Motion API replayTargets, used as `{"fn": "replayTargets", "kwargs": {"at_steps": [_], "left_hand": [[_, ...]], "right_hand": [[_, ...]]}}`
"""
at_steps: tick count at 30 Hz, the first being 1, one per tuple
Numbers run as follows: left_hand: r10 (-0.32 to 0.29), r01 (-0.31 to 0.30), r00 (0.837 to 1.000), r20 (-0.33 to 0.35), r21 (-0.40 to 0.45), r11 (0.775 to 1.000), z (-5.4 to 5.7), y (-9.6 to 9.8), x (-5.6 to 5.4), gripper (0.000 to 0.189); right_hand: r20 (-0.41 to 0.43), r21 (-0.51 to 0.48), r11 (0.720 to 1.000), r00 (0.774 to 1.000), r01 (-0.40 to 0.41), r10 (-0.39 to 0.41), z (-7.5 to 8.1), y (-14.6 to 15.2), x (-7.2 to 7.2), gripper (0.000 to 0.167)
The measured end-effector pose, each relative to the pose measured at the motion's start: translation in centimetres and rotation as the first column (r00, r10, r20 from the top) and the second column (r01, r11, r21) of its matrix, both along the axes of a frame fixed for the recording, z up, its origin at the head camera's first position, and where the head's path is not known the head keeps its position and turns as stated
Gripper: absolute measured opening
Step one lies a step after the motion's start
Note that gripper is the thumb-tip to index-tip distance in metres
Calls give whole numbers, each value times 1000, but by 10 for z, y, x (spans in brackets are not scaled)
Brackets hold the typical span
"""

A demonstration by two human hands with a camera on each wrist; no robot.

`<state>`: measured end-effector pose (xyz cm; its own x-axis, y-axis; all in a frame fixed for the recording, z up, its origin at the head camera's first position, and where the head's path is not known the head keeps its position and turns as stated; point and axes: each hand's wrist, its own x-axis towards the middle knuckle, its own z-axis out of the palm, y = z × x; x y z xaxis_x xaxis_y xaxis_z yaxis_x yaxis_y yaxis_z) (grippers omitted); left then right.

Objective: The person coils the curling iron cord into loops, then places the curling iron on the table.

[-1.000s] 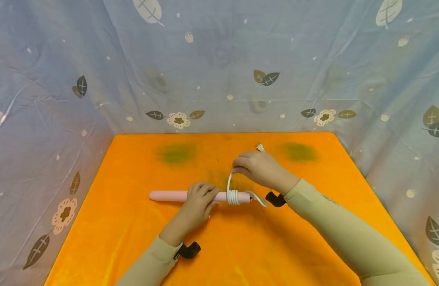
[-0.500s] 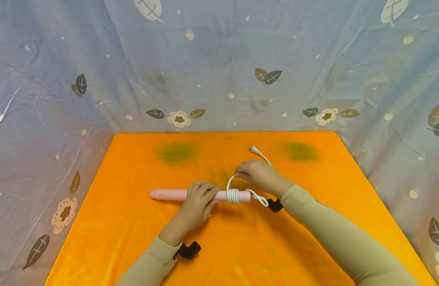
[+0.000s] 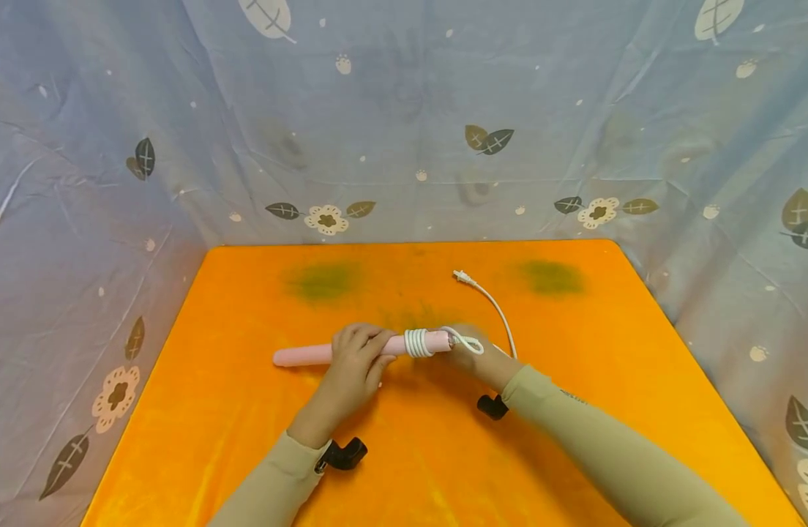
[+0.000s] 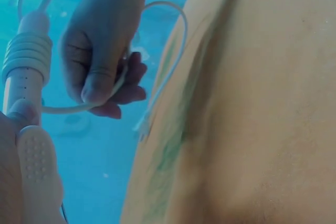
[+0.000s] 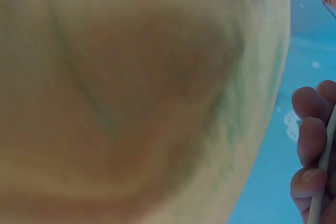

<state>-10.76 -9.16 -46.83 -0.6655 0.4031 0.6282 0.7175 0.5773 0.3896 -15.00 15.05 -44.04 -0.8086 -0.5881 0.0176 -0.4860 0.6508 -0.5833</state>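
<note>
My left hand [image 3: 353,369] grips a slim pink hair iron [image 3: 303,356] around its middle, holding it nearly level over the table. White cord [image 3: 416,343] is wound in several close turns near the iron's right end, where a small loop of cord also sticks out. My right hand [image 3: 475,360], partly hidden behind that end, is low beside it. In the left wrist view the right hand [image 4: 105,45] pinches the cord [image 4: 65,109] between thumb and fingers, a length running from the iron. The right wrist view shows curled fingers [image 5: 311,140] along the cord [image 5: 321,182].
The cord's free tail curves away to a white two-pin plug [image 3: 465,277] towards the back of the orange-covered table [image 3: 246,307]. Patterned grey-blue curtains [image 3: 391,110] hang behind and on both sides. A black wrist-worn piece [image 3: 343,454] juts from the left cuff.
My right hand has come down from above the iron to behind and below its right end, drawing the cord round. The iron's right end has tipped up slightly; more plug cord shows.
</note>
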Motion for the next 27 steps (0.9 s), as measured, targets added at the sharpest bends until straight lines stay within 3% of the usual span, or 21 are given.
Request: {"fn": "replayTargets", "kwargs": {"at_steps": [2, 3, 4, 6, 7, 9, 10, 12, 13, 15, 17, 20, 27], "left_hand": [[5, -5, 1000, -7, 5, 1000, 1, 1, 0, 34], [6, -6, 1000, -6, 5, 1000, 1, 1, 0, 34], [7, -7, 1000, -4, 4, 1000, 2, 2, 0, 34], [10, -10, 1000, 2, 1, 1000, 2, 2, 0, 33], [12, -12, 1000, 5, -1, 1000, 2, 3, 0, 33], [14, -14, 1000, 12, 0, 1000, 2, 3, 0, 32], [17, -17, 1000, 13, 1, 1000, 2, 3, 0, 32], [26, -26, 1000, 16, 5, 1000, 2, 4, 0, 32], [31, -31, 999, 16, 8, 999, 2, 4, -1, 32], [44, -44, 999, 16, 16, 999, 2, 4, -1, 33], [55, -55, 998, 23, 21, 998, 3, 4, -2, 33], [80, -81, 996, 32, 36, 996, 3, 4, -4, 32], [135, -137, 990, 30, 79, 987, 6, 1, -9, 35]], "right_hand": [[138, -79, 996, 990, 37, -26, -6, -2, 2, 14], [161, -130, 991, 987, 35, -14, -9, -3, 2, 16], [135, -169, 986, 990, -5, 28, -12, -4, 3, 17], [-26, -199, 974, 994, -108, 105, -19, -6, 4, 15], [-157, -155, 976, 979, -154, 130, -21, -6, 6, 11], [-364, -68, 981, 920, -181, 144, -25, -7, 10, 5], [-430, -24, 985, 892, -170, 144, -27, -7, 12, 6], [-486, 38, 991, 864, -129, 131, -27, -9, 17, 9], [-489, 54, 991, 862, -124, 135, -27, -10, 18, 9], [-448, 37, 993, 886, -111, 116, -25, -12, 21, 6], [-433, 39, 994, 895, -103, 109, -22, -15, 24, 6], [-431, 53, 993, 894, -106, 119, -18, -17, 29, 10], [-558, 180, 977, 805, -117, 200, -7, -22, 44, 18]]}}
